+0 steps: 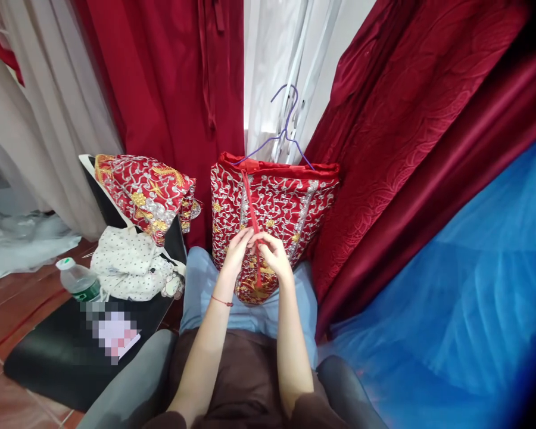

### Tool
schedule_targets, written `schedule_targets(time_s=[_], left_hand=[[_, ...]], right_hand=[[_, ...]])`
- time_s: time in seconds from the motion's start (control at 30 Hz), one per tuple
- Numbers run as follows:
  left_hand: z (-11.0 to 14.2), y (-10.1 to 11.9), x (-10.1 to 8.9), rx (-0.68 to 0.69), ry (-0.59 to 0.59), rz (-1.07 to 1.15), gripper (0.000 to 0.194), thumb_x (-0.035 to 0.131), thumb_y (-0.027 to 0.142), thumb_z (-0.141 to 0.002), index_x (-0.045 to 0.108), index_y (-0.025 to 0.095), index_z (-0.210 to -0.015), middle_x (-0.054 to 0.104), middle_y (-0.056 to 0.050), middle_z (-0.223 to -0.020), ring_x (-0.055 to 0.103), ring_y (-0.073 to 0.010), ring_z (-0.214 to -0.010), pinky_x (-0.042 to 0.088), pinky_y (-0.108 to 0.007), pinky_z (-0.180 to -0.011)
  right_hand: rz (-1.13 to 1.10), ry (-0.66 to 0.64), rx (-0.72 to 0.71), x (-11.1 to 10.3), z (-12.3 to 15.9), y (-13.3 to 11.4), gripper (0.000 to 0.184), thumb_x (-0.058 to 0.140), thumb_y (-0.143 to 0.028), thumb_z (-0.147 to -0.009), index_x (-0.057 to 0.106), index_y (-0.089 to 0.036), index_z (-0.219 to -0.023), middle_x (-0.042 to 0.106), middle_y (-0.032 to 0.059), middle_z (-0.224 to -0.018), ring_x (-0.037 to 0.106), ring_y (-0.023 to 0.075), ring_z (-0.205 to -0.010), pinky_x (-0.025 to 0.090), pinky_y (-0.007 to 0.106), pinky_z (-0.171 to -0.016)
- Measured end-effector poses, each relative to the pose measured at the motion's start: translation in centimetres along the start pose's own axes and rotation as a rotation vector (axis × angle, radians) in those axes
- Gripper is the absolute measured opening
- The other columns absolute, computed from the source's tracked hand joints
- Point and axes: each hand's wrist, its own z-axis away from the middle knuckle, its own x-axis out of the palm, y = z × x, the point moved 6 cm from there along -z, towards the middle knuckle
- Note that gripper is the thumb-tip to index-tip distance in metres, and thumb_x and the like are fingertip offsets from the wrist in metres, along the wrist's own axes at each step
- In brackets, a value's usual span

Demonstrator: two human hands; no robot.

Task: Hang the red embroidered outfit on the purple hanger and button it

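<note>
A red garment (286, 196) with gold and silver embroidery lies folded over my knees, with a purple hanger (286, 128) sticking out of its top. A red ribbon (250, 205) runs down its front. My left hand (237, 250) and my right hand (273, 253) meet at the middle of the garment, fingers pinched together on the ribbon. A thin red string circles my left wrist.
A second embroidered red garment (145, 187) is draped over a black chair (62, 351) at left, with a white dotted bag (125, 265) and a plastic bottle (78, 280). Red and white drapes hang behind. Blue tulle (464, 280) fills the right side.
</note>
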Motion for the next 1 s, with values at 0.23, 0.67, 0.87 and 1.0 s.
schedule_targets(time_s=[0.23, 0.67, 0.87, 1.0], left_hand=[[0.4, 0.8, 0.3, 0.008, 0.009, 0.002, 0.038, 0.076, 0.055, -0.077, 0.079, 0.020, -0.092, 0.070, -0.003, -0.075, 0.052, -0.0090, -0.056, 0.033, -0.023, -0.045], [1.1, 3.6, -1.0, 0.315, 0.165, -0.306, 0.030, 0.074, 0.042, -0.082, 0.073, 0.016, -0.097, 0.073, -0.004, -0.074, 0.067, -0.0151, -0.063, 0.055, -0.026, -0.062], [0.9, 4.4, -1.9, 0.416, 0.271, -0.685, 0.024, 0.049, 0.032, -0.098, 0.070, 0.022, -0.103, 0.077, -0.009, -0.106, 0.073, -0.0229, -0.100, 0.053, -0.035, -0.092], [-1.9, 4.7, -1.2, 0.395, 0.210, -0.556, 0.043, 0.040, 0.046, -0.102, 0.071, 0.020, -0.090, 0.078, -0.011, -0.098, 0.074, -0.0233, -0.097, 0.053, -0.036, -0.093]], right_hand=[[-0.143, -0.010, 0.018, 1.0, -0.2, 0.7, 0.017, 0.058, -0.039, -0.089, 0.065, -0.025, -0.084, 0.070, 0.0015, -0.085, 0.068, 0.0181, -0.072, 0.057, 0.035, -0.078], [-0.159, 0.134, 0.077, 0.5, -0.2, 2.1, 0.018, 0.055, -0.034, -0.090, 0.053, -0.024, -0.105, 0.072, -0.0001, -0.086, 0.070, 0.0165, -0.080, 0.055, 0.032, -0.082], [0.189, 0.117, -0.006, 0.9, -0.2, 1.5, 0.024, 0.049, -0.030, -0.092, 0.065, -0.021, -0.107, 0.072, 0.0035, -0.096, 0.064, 0.0171, -0.078, 0.051, 0.031, -0.082], [0.264, -0.009, -0.026, 1.9, -0.2, 1.3, 0.024, 0.048, -0.028, -0.092, 0.066, -0.019, -0.105, 0.071, 0.0014, -0.086, 0.058, 0.0152, -0.066, 0.048, 0.029, -0.075]])
